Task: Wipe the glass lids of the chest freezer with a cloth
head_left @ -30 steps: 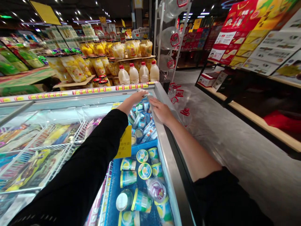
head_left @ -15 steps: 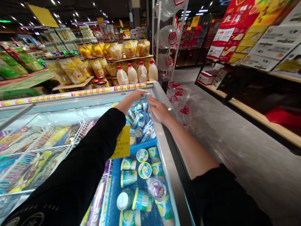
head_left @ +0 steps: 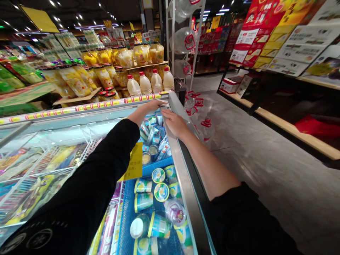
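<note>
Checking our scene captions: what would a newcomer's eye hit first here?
Probably the left hand and right hand, near the freezer's far right corner. Then the yellow-rimmed tubs in the blue basket, lower in the picture. Four red-capped bottles stand out just beyond the far edge.

The freezer (head_left: 183,177) glows coolly beneath a dark ceiling (head_left: 87,9), edges stretched.

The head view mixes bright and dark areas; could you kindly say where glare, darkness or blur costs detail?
In the head view, the freezer is brightly lit inside, while the black right sleeve shows little detail; in the head view, the floor shows a glare streak; in the head view, green packages look soft, and the pale scrap at the left hand is too small to identify.
</note>
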The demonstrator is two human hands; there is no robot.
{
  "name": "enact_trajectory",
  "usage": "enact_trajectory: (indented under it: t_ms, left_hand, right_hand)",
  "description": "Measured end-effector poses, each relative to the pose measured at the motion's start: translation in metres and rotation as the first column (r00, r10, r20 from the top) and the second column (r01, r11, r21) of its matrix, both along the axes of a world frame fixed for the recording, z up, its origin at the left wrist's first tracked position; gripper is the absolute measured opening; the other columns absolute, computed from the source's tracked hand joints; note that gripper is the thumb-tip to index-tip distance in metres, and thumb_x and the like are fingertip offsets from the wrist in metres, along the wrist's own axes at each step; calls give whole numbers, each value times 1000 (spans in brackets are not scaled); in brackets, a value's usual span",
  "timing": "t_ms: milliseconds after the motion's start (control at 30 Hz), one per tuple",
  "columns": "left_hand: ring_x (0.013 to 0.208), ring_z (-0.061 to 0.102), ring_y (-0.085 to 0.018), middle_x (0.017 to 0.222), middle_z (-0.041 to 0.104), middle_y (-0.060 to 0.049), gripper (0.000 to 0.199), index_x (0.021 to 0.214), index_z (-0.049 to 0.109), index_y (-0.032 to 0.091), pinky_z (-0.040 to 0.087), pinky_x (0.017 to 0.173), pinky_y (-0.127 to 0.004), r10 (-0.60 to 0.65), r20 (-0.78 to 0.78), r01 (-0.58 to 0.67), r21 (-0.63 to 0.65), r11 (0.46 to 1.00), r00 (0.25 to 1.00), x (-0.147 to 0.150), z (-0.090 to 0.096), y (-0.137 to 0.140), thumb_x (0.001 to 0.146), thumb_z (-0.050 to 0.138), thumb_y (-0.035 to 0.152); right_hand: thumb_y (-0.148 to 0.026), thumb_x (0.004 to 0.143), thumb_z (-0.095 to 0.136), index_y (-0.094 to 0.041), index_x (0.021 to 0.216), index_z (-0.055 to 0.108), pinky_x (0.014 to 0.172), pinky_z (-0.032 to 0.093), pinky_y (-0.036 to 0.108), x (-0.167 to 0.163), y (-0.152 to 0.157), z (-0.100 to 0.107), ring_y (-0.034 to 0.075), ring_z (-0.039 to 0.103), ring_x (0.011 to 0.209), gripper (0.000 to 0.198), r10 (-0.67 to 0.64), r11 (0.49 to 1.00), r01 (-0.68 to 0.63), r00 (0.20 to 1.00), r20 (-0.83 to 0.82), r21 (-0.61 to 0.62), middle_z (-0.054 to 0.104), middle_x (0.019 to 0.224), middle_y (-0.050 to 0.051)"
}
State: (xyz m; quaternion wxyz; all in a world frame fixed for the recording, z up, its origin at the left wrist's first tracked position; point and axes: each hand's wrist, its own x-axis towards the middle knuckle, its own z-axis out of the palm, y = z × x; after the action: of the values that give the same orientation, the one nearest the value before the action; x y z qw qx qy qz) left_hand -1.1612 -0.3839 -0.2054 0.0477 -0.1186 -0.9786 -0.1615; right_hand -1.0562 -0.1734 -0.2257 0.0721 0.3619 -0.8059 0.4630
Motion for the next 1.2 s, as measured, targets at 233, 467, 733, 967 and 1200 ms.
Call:
enact_trajectory:
  t_ms: [233,467,733,967,1200]
  left_hand:
    - [119,72,-23,115,83,-4,56,127,79,20,53,109,-33,-31,58,24,125,992,998,-21,1,13,78,52,11]
    - [104,75,-21,103,84,1,55,122,81,23,58,96,-29,-55,173,23,184,983,983,-12,6,9,76,53,12]
    - [95,76,-26,93,83,-2,47,114,84,20,60,90,-36,30,192,-54,121,991,981,-8,13,21,77,56,13]
    - [104,74,-23,106,82,-4,46,115,81,20,57,92,-32,-49,170,18,179,984,984,28,28,31,83,51,6]
    - [118,68,-21,125,74,-10,31,126,65,13,52,101,-29,-56,-191,132,412,901,980,76,30,53,97,54,12]
  right_hand:
    - [-13,90,43,-28,137,74,133,31,47,-3,12,6,21,48,153,58,-203,948,201,979,18,-246,70,146,-3]
    - [-18,92,39,-18,139,72,133,28,51,-11,20,7,25,50,152,57,-330,865,371,928,175,-338,66,152,8]
    - [-16,86,44,-21,127,79,130,35,50,-13,18,3,27,59,144,53,-306,894,346,935,177,-285,74,140,4]
    - [-13,86,45,-27,120,81,127,41,52,-15,17,0,29,63,139,52,-304,920,323,946,115,-220,76,135,0]
    - [-28,94,58,-26,154,56,123,43,53,-17,16,-1,30,56,145,60,-293,894,325,945,147,-308,62,156,9]
